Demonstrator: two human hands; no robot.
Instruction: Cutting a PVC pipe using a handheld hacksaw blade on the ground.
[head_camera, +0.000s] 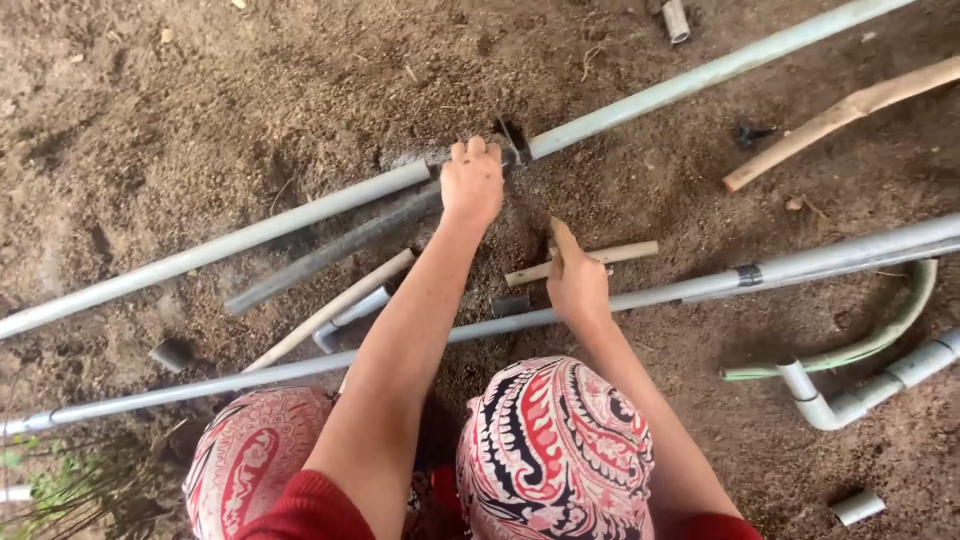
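knees in red paisley cloth (550, 450) nearest; left hand (472, 180) clamped on long grey pipe (300, 215) lying across dirt ground (200, 100) — right hand (577, 280) closed around short wooden stick (625, 253), thinner pipe (680, 292) just beside.

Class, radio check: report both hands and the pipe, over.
Left hand clamped on long grey pipe at its joint. Right hand gripping short wooden stick. Second grey pipe lies across the knees.
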